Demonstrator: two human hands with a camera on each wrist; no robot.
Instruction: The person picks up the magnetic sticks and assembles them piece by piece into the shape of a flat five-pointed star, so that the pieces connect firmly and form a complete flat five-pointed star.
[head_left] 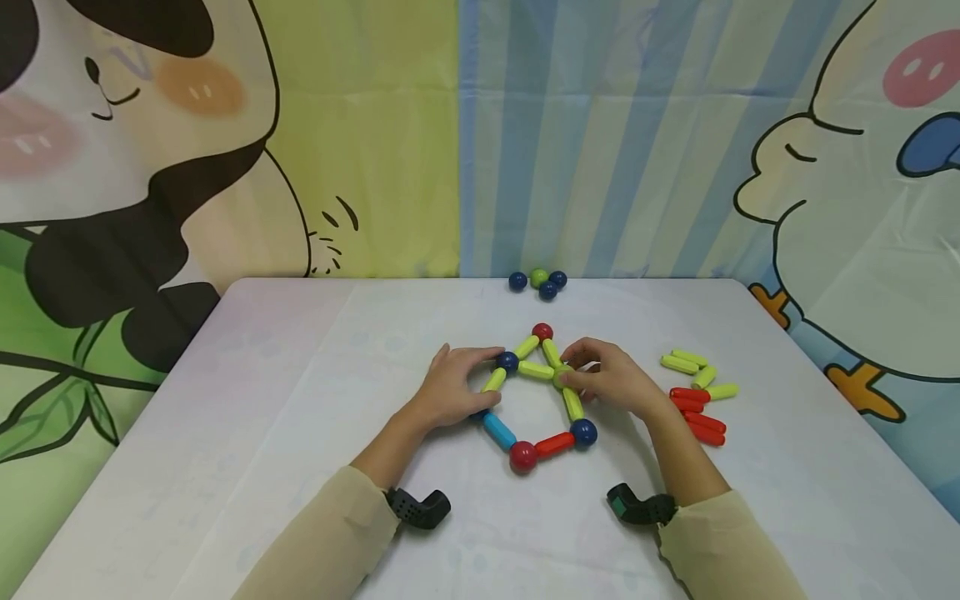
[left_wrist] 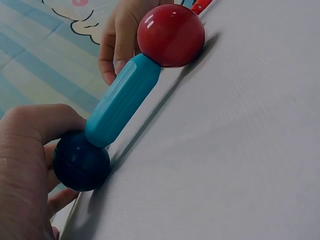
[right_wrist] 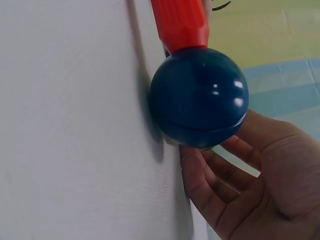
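Note:
A toy frame of magnetic sticks and balls lies on the table, with yellow-green sticks, a blue stick [head_left: 498, 432] and a red stick [head_left: 555, 445]. Red balls mark its far tip [head_left: 542, 332] and near corner [head_left: 523, 457]. My left hand [head_left: 453, 387] grips its left side, index finger at the upper blue ball [head_left: 507, 362], thumb at the lower blue ball [left_wrist: 81, 161], which is partly hidden in the head view. My right hand [head_left: 611, 379] pinches the green ball [head_left: 562, 377] on the right side. Another blue ball [right_wrist: 199, 97] sits at the right corner.
Loose yellow-green sticks [head_left: 678, 364] and red sticks [head_left: 705, 427] lie to the right of my right hand. Several blue and green balls [head_left: 538, 278] rest at the table's [head_left: 300, 367] far edge, before a printed curtain [head_left: 405, 150].

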